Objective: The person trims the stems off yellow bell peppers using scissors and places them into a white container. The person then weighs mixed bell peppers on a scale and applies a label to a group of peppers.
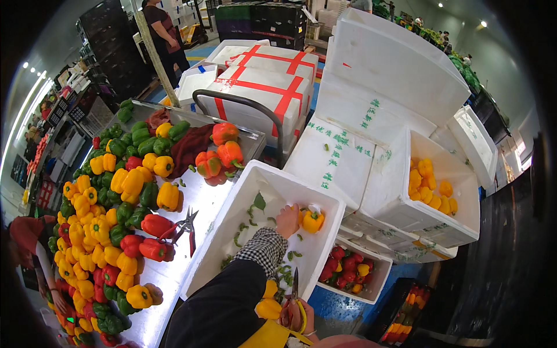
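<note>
Inside a long white foam box (261, 174), my left hand (288, 221) touches a yellow bell pepper at its far right end; the fingers partly hide it, and I cannot tell whether they grip it. Beside it lies another yellow bell pepper (313, 221). Near my body, my right hand (300, 316) holds scissors (295, 285) with yellow handles, blades pointing away from me. Yellow peppers (268, 308) lie just left of that hand. Cut green stems (285, 275) are scattered over the box floor, with a leaf (260, 201) towards the far end.
A lit table (191, 185) on the left bears many yellow, green and red bell peppers (100, 230) and red-handled pliers (186, 226). Foam boxes of yellow peppers (435, 193) and red peppers (348, 265) stand right. A co-worker (32, 239) reaches in at far left; another person (162, 32) stands behind.
</note>
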The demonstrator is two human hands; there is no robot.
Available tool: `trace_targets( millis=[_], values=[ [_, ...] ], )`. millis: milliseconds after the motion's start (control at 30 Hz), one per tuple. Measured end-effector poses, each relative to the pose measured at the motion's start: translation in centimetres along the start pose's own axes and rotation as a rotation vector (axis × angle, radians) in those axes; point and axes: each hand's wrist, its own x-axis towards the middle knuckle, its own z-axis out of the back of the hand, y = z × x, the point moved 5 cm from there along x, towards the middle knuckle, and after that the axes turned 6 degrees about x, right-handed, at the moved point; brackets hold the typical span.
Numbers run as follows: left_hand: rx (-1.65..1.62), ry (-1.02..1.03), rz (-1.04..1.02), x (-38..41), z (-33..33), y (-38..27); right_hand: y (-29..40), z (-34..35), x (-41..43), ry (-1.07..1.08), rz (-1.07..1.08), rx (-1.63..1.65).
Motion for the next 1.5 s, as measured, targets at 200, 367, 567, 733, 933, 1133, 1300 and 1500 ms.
trace_targets(
  millis=[200,367,567,733,933,1133,1300,1500],
  values=[
    [-0.314,0.311,0.035,-5.4,0.1,5.5,0.9,-1.2,-0.6,-0.026,0.056,-0.022],
    [-1.025,0.293,0.281,-13.7,0.3,12.9,0.3,-0.6,-0.5,-0.062,0.231,-0.129],
    [-2.035,0.339,0.086,-21.7,12.8,14.3,-2.7,-1.0,-0.2,-0.106,0.26,-0.071],
    [-1.937,0.17,-0.03,-25.5,19.3,15.7,-0.9,-8.1,-4.0,0.123,0.64,-0.584],
    [-1.235,-0.048,-0.166,-28.0,24.3,16.6,1.4,-14.2,-9.2,-0.011,0.717,-1.104],
    [-0.796,-0.102,-0.19,-29.6,25.9,16.1,1.5,-15.3,-10.6,-0.117,0.682,-1.246],
    [-0.668,-0.115,-0.201,-29.6,25.4,14.7,1.3,-14.7,-10.7,-0.139,0.662,-1.359],
    [-0.422,0.194,-0.079,-30.2,22.0,14.0,-2.8,-9.9,-7.0,-0.002,0.518,-1.458]
  ],
)
